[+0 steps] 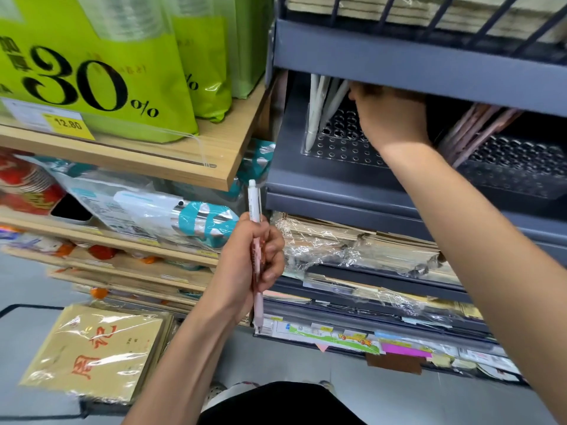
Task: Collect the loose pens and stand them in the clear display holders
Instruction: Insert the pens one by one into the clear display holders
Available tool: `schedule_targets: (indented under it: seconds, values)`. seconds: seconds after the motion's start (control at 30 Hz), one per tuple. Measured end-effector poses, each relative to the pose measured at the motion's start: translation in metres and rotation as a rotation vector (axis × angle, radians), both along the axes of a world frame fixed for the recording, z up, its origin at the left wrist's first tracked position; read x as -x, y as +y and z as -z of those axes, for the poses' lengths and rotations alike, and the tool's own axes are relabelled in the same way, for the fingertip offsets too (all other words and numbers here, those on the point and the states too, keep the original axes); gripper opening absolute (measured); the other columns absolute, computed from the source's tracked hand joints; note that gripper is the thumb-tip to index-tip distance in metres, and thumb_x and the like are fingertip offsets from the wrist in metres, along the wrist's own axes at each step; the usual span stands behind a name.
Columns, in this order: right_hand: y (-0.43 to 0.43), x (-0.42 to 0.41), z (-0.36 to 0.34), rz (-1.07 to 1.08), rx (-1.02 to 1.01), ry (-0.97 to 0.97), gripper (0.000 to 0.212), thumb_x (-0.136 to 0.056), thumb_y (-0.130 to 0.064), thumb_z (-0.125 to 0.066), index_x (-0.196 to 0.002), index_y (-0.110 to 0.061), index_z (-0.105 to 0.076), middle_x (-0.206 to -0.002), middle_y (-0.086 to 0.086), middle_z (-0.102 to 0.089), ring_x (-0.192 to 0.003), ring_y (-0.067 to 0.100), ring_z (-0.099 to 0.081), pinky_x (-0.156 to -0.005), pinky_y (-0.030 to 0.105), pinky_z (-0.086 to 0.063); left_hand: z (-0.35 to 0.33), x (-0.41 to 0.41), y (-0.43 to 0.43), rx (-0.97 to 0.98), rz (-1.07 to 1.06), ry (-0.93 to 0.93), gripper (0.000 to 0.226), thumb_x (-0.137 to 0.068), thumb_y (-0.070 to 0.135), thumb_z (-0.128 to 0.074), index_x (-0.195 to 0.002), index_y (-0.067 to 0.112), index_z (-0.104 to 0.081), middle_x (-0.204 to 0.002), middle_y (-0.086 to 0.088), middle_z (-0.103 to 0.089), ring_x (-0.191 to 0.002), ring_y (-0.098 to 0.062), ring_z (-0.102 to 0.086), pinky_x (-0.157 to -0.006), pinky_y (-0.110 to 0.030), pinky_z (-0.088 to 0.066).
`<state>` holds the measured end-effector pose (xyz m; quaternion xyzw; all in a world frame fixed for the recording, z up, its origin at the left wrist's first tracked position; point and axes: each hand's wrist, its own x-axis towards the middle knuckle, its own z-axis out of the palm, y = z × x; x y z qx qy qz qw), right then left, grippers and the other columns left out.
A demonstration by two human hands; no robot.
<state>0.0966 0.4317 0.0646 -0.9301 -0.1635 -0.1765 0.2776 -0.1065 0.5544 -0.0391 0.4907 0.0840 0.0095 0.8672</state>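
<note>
In the head view, the left hand (254, 259) clenched a pink-and-white pen (255, 204) upright before the grey shelf (337, 191). The right hand (389, 118) was inside it above a clear holder (346, 148) containing leaning white pens (316, 111); its grip couldn't be told. The neighbouring holder (515, 167) held pink pens (478, 127).

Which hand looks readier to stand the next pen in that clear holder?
Probably the left. The left hand grips a pink-and-white pen, just below the holder's shelf. The right hand is at the clear holder, but its fingers are hidden.
</note>
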Motion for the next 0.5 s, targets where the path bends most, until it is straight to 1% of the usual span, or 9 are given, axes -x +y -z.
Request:
schedule_targets:
  seconds: [0.07, 0.1, 0.13, 0.23, 0.3, 0.37, 0.43, 0.47, 0.5]
  values:
    - [0.003, 0.002, -0.001, -0.007, 0.102, -0.004, 0.042, -0.103, -0.033, -0.030, -0.126, -0.009, -0.056, -0.131, 0.015, -0.057, -0.120, 0.030, -0.052, -0.097, 0.033, -0.037, 0.000, 0.000, 0.002, -0.012, -0.006, 0.005, 0.026, -0.087, 0.028, -0.039, -0.062, 0.023, -0.045, -0.060, 0.001, -0.033, -0.038, -0.011, -0.028, -0.032, -0.016, -0.025]
    - [0.006, 0.003, -0.002, -0.011, 0.134, -0.009, 0.041, -0.104, -0.032, -0.030, -0.128, -0.008, -0.054, -0.132, 0.017, -0.055, -0.120, 0.032, -0.051, -0.097, 0.036, -0.037, 0.000, 0.000, 0.003, -0.018, -0.004, 0.004, 0.023, -0.087, 0.029, -0.040, -0.066, 0.020, -0.042, -0.061, 0.000, -0.033, -0.039, -0.011, -0.028, -0.032, -0.016, -0.026]
    - [0.007, 0.004, -0.003, -0.017, 0.152, -0.029, 0.039, -0.104, -0.030, -0.031, -0.127, -0.008, -0.054, -0.131, 0.016, -0.055, -0.119, 0.031, -0.050, -0.096, 0.035, -0.036, 0.001, 0.000, 0.005, -0.025, 0.000, 0.000, 0.022, -0.088, 0.029, -0.040, -0.069, 0.018, -0.039, -0.061, 0.000, -0.033, -0.039, -0.012, -0.028, -0.032, -0.016, -0.026]
    - [0.011, 0.005, -0.005, -0.018, 0.086, -0.058, 0.033, -0.102, -0.028, -0.037, -0.121, -0.010, -0.057, -0.127, 0.013, -0.058, -0.119, 0.028, -0.050, -0.096, 0.030, -0.032, 0.000, 0.001, 0.007, -0.061, 0.019, 0.003, 0.024, -0.088, 0.029, -0.040, -0.070, 0.014, -0.035, -0.061, -0.001, -0.033, -0.039, -0.012, -0.028, -0.032, -0.016, -0.025]
    - [0.010, 0.006, -0.006, -0.003, 0.108, -0.042, 0.034, -0.101, -0.033, -0.039, -0.121, -0.013, -0.058, -0.128, 0.011, -0.058, -0.121, 0.027, -0.049, -0.097, 0.029, -0.033, -0.001, 0.002, 0.007, -0.067, 0.035, 0.005, 0.024, -0.088, 0.029, -0.040, -0.067, 0.017, -0.039, -0.061, -0.001, -0.033, -0.039, -0.012, -0.028, -0.032, -0.016, -0.024]
    - [0.005, 0.010, -0.007, 0.045, 0.052, -0.022, 0.035, -0.099, -0.039, -0.042, -0.119, -0.017, -0.060, -0.127, 0.005, -0.060, -0.122, 0.023, -0.050, -0.100, 0.028, -0.034, -0.003, 0.003, 0.007, -0.044, 0.048, 0.011, 0.025, -0.086, 0.029, -0.040, -0.062, 0.021, -0.042, -0.061, -0.001, -0.032, -0.038, -0.011, -0.028, -0.032, -0.015, -0.022]
    - [-0.002, 0.024, -0.008, 0.057, -0.068, -0.009, 0.031, -0.096, -0.038, -0.047, -0.114, -0.019, -0.064, -0.115, 0.000, -0.066, -0.111, 0.019, -0.057, -0.097, 0.027, -0.038, -0.006, 0.003, 0.007, -0.033, 0.072, 0.015, 0.025, -0.082, 0.030, -0.041, -0.058, 0.024, -0.045, -0.060, 0.000, -0.030, -0.038, -0.011, -0.026, -0.033, -0.015, -0.018]
    - [-0.006, 0.034, -0.007, -0.010, -0.173, 0.049, 0.026, -0.094, -0.035, -0.050, -0.106, -0.019, -0.067, -0.104, 0.000, -0.069, -0.098, 0.019, -0.062, -0.089, 0.028, -0.044, -0.007, 0.003, 0.007, -0.038, 0.091, 0.016, 0.024, -0.079, 0.032, -0.042, -0.057, 0.026, -0.047, -0.059, -0.001, -0.028, -0.038, -0.011, -0.025, -0.033, -0.015, -0.017]
    - [-0.009, 0.045, -0.005, -0.121, -0.293, 0.156, 0.019, -0.093, -0.031, -0.055, -0.097, -0.020, -0.069, -0.092, 0.001, -0.071, -0.082, 0.018, -0.064, -0.077, 0.030, -0.051, -0.009, 0.003, 0.006, -0.042, 0.110, 0.017, 0.019, -0.076, 0.033, -0.043, -0.058, 0.026, -0.048, -0.060, -0.001, -0.027, -0.038, -0.011, -0.024, -0.033, -0.014, -0.017]
